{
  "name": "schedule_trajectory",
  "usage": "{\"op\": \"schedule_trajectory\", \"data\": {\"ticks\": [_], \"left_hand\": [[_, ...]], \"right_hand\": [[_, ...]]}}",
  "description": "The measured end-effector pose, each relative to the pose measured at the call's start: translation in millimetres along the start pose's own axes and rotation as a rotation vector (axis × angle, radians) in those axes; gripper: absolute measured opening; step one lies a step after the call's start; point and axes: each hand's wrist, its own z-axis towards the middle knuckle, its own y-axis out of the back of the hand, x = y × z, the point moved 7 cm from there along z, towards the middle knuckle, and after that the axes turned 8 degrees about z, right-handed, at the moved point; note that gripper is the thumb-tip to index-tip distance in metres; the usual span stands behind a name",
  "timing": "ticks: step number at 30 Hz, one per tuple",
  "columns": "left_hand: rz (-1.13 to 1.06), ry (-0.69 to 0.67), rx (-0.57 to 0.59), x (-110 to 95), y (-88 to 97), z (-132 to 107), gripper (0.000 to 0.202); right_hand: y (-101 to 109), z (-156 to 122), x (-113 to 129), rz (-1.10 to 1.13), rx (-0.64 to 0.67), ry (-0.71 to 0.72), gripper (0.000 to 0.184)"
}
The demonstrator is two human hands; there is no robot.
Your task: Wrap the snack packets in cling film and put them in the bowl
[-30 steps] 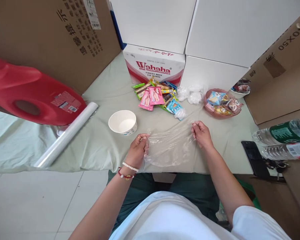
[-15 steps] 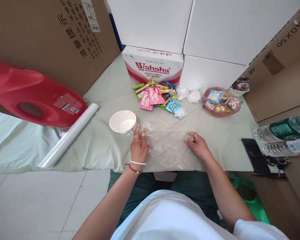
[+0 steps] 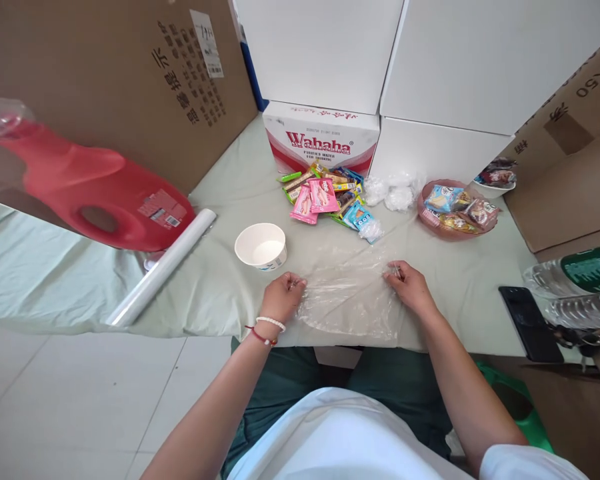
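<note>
Left hand (image 3: 281, 298): fingers were splayed over the film edge half a second ago, now curled into a closed pinch grip on the left edge of the clear plastic sheet (image 3: 350, 300). Right hand (image 3: 411, 288): grip pinched shut on the right edge, unchanged. Sheet lies on the surface (image 3: 220, 200) at its near edge, stretched between both hands, flatter than before. Paper bowl (image 3: 261, 245) sits just beyond the left hand, snack packets (image 3: 330, 195) further back.
</note>
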Motion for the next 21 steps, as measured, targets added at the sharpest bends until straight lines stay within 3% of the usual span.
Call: {"op": "schedule_trajectory", "data": {"ticks": [3, 5, 7, 9, 12, 16, 19, 21], "left_hand": [[0.337, -0.18, -0.396, -17, 17.0, -18, 0.041], [0.5, -0.421, -0.538, -36, 12.5, -35, 0.033], [0.589, -0.702, -0.463, -49, -4.1, -44, 0.027], [0.65, -0.87, -0.302, -51, -18.1, -44, 0.036], [0.711, -0.865, -0.125, -34, -21.0, -30, 0.048], [0.737, -0.883, -0.034, -15, -15.1, -27, 0.058], [0.738, -0.892, -0.057, -12, -11.9, -33, 0.061], [0.724, -0.884, -0.061, -13, -11.6, -35, 0.062]], "right_hand": [[-1, 0, 4, -0.034, 0.01, 0.004, 0.046], [-2, 0, 7, -0.06, 0.012, 0.014, 0.046], [-3, 0, 8, -0.073, 0.016, 0.017, 0.046], [-3, -1, 7, -0.068, 0.029, 0.015, 0.046], [3, 0, 1, -0.048, 0.058, -0.001, 0.046], [22, 7, 7, -0.123, 0.033, 0.005, 0.048], [30, 22, 43, -0.292, -0.094, 0.127, 0.039], [14, 37, 80, -0.406, -0.101, 0.256, 0.033]]}}
